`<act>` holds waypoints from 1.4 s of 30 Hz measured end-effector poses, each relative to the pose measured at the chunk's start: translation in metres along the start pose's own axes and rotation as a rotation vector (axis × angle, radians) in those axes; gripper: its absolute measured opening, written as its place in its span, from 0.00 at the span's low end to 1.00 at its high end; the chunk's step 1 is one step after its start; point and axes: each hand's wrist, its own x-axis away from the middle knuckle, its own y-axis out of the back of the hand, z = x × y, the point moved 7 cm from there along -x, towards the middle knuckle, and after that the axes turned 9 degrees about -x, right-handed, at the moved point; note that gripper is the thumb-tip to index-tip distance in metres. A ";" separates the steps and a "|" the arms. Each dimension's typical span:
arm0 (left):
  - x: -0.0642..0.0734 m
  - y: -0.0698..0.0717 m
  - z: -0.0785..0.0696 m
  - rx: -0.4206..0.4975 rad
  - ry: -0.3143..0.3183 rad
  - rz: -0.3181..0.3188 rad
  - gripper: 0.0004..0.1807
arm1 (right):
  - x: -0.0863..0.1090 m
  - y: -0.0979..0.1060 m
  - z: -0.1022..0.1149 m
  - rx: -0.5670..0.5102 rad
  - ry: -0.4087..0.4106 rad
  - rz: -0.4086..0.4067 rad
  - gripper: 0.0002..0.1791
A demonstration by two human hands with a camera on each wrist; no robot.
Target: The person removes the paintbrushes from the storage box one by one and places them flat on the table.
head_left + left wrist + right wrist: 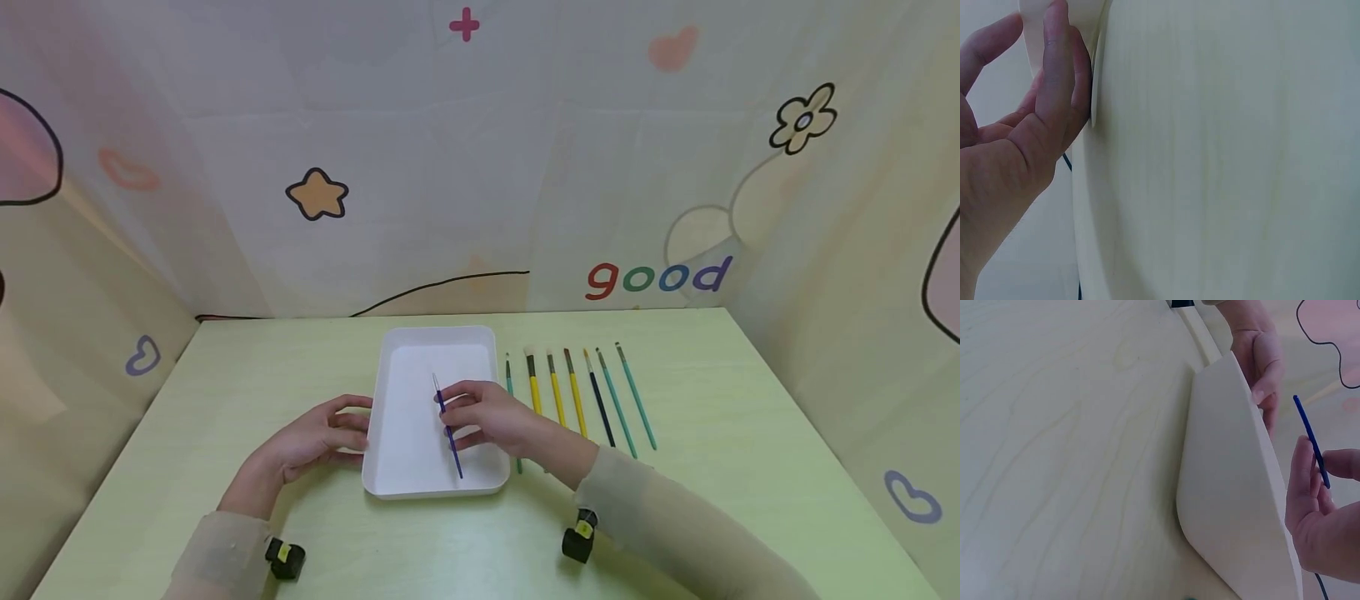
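Note:
A white rectangular tray (405, 479) lies on the table in the head view. Over its right half, my right hand (487, 417) pinches a thin blue paintbrush (452, 446) between thumb and fingers, bristle end pointing away from me. The right wrist view shows the same paintbrush (1310, 434) held above the tray's rim. My left hand (318, 437) rests against the tray's left side with its fingers fairly straight. In the left wrist view, those fingers (1057, 75) touch the tray's edge. The tray's floor under my right hand is partly hidden.
Right of the tray, several paintbrushes lie side by side: yellow-handled ones (556, 387), a dark one (602, 408) and teal ones (637, 396). My right forearm covers some handle ends. A printed curtain (420, 208) closes off the table's back and sides.

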 end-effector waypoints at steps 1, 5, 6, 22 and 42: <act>0.000 0.000 0.000 -0.001 -0.001 0.000 0.40 | 0.002 0.002 0.002 0.005 0.003 -0.002 0.21; 0.000 -0.001 0.001 0.002 0.003 -0.004 0.39 | 0.011 0.012 0.007 0.031 0.016 -0.008 0.22; 0.000 -0.001 0.001 0.002 0.005 -0.007 0.39 | 0.014 0.014 0.008 0.038 0.021 -0.006 0.22; 0.000 -0.002 0.002 0.012 0.002 -0.008 0.41 | 0.048 0.061 0.007 0.087 0.058 -0.034 0.22; 0.001 0.001 -0.001 0.001 0.004 0.001 0.40 | 0.071 0.121 0.002 0.111 0.059 -0.203 0.24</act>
